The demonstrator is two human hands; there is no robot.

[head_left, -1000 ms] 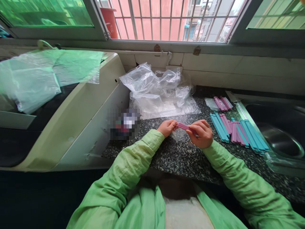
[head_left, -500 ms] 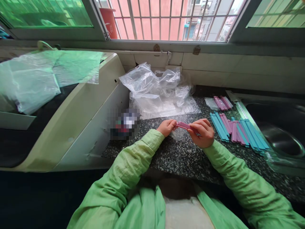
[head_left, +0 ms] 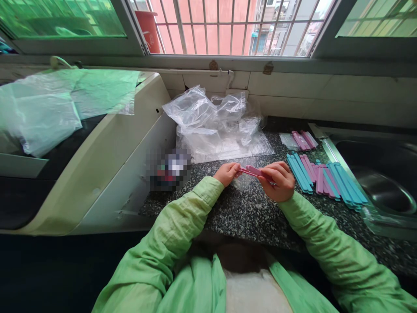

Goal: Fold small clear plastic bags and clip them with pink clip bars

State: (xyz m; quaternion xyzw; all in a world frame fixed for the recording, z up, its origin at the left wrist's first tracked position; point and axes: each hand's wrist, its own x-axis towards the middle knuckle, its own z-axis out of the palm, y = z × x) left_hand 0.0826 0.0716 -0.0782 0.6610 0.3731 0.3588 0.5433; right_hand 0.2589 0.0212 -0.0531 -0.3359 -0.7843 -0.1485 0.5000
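Observation:
Both hands hold a pink bag sealing clip [head_left: 253, 170] above the speckled counter [head_left: 234, 217]. My left hand [head_left: 227, 174] pinches its left end. My right hand [head_left: 278, 180] grips the right part between thumb and fingers. The clip's thick and thin bars show slightly apart near its left end; its right end is hidden in my right hand. Beneath the clip lies a small clear plastic bag [head_left: 243, 183]. Right of my right hand, several blue clips [head_left: 299, 173] and pink clips [head_left: 321, 180] lie side by side on the counter.
Crumpled clear plastic bags [head_left: 215, 126] lie behind my hands. More pink clips [head_left: 300, 141] rest on a small clear bag near a dark sink [head_left: 387, 191]. A blurred-out item [head_left: 171, 169] sits left, beside a large cream machine [head_left: 130, 143] with plastic sheets [head_left: 104, 91] on top.
The pink clip's thick bar has shifted right and its bars now show apart at the left end. Both hands stay nearly in the same place.

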